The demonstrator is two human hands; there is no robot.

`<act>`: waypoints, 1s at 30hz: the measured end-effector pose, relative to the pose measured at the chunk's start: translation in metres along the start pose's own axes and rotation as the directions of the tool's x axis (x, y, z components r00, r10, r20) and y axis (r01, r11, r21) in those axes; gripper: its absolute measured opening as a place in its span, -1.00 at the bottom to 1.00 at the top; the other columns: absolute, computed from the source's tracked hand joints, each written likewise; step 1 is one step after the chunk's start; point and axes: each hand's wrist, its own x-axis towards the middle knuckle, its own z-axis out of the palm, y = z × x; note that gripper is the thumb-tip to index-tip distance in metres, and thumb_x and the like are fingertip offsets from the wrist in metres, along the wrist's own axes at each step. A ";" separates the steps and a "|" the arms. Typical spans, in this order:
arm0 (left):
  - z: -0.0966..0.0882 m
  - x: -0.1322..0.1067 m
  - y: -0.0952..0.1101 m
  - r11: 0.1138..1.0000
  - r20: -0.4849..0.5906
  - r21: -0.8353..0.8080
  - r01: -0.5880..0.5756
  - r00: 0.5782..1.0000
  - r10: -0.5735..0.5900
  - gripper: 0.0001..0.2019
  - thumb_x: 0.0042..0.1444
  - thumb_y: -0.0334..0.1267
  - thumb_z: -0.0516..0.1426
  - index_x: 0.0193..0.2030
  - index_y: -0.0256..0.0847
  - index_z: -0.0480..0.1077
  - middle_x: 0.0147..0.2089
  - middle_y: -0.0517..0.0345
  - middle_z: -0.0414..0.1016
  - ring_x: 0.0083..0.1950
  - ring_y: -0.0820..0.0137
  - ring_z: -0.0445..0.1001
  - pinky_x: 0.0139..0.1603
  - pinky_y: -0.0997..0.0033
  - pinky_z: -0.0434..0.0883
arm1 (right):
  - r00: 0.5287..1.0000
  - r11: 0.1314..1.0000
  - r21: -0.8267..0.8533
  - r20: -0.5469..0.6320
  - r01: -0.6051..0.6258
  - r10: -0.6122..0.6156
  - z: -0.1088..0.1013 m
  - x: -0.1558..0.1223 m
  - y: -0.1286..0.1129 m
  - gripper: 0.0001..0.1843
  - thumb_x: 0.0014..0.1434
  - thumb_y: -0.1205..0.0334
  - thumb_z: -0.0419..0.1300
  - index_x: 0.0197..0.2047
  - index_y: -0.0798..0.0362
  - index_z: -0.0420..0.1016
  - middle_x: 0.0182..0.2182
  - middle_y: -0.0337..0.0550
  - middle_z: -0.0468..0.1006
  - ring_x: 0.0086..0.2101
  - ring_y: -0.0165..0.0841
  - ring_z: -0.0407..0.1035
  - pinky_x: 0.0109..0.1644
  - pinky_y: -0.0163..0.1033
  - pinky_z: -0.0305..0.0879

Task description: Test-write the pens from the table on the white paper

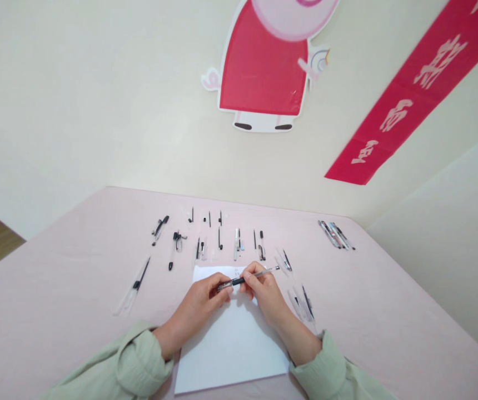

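Both my hands hold one black gel pen (pixel 247 278) level above a white sheet of paper (pixel 230 344). My left hand (pixel 203 303) pinches the pen's dark grip end with closed fingers. My right hand (pixel 262 289) has its fingers wrapped round the clear barrel, whose far end points right. Both wrists rest on the paper, and pale green sleeves cover my forearms.
Several taken-apart pen pieces lie in a row on the pink table (pixel 55 289) beyond the paper. A pen (pixel 137 286) lies at the left, more parts (pixel 303 303) at the right. A small bundle of pens (pixel 335 235) sits at the far right. The wall stands close behind.
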 end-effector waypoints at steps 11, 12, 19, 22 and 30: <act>0.001 -0.002 0.005 0.996 0.071 -0.078 0.035 0.997 -0.030 -0.71 0.24 -0.06 0.00 -0.25 -0.21 0.41 -0.45 0.20 0.50 -0.48 0.44 0.34 -0.39 0.47 0.28 | 0.999 0.994 0.097 -0.009 -0.050 0.051 -0.002 0.001 0.000 -0.66 0.11 -0.05 0.25 -0.42 0.06 0.36 -0.65 -0.36 0.35 -0.64 -0.51 0.11 -0.56 -0.39 -0.01; 0.001 -0.002 0.005 0.996 0.072 -0.079 0.038 0.997 -0.033 -0.71 0.24 -0.06 0.00 -0.26 -0.20 0.41 -0.45 0.20 0.51 -0.49 0.44 0.34 -0.40 0.47 0.28 | 0.998 0.993 0.103 -0.012 -0.055 0.056 -0.002 0.001 0.000 -0.65 0.10 -0.06 0.26 -0.43 0.05 0.35 -0.67 -0.38 0.33 -0.65 -0.52 0.10 -0.57 -0.39 -0.02; 0.002 -0.002 0.004 0.992 0.071 -0.120 0.037 0.997 -0.029 -0.70 0.24 -0.04 0.01 -0.29 -0.20 0.41 -0.39 0.17 0.52 -0.45 0.43 0.39 -0.35 0.45 0.35 | 0.998 0.988 0.142 -0.002 -0.065 0.066 0.000 -0.001 0.002 -0.66 0.15 -0.05 0.23 -0.40 0.05 0.32 -0.66 -0.36 0.38 -0.67 -0.52 0.14 -0.54 -0.39 0.04; 0.002 -0.002 0.003 0.987 0.079 -0.155 0.032 0.997 -0.020 -0.71 0.24 -0.04 0.01 -0.27 -0.20 0.41 -0.38 0.16 0.52 -0.43 0.42 0.42 -0.33 0.44 0.37 | 0.997 0.984 0.163 0.000 -0.072 0.073 0.002 -0.002 0.003 -0.67 0.15 -0.04 0.23 -0.40 0.04 0.31 -0.65 -0.37 0.39 -0.66 -0.52 0.15 -0.52 -0.39 0.07; 0.003 -0.001 0.005 0.989 0.071 -0.140 0.040 0.997 -0.030 -0.72 0.23 -0.06 0.01 -0.27 -0.20 0.42 -0.39 0.15 0.51 -0.38 0.39 0.45 -0.30 0.42 0.39 | 0.999 0.983 0.176 -0.003 -0.051 0.052 0.006 -0.003 0.005 -0.67 0.15 -0.04 0.24 -0.40 0.04 0.31 -0.63 -0.35 0.41 -0.64 -0.52 0.20 -0.51 -0.39 0.09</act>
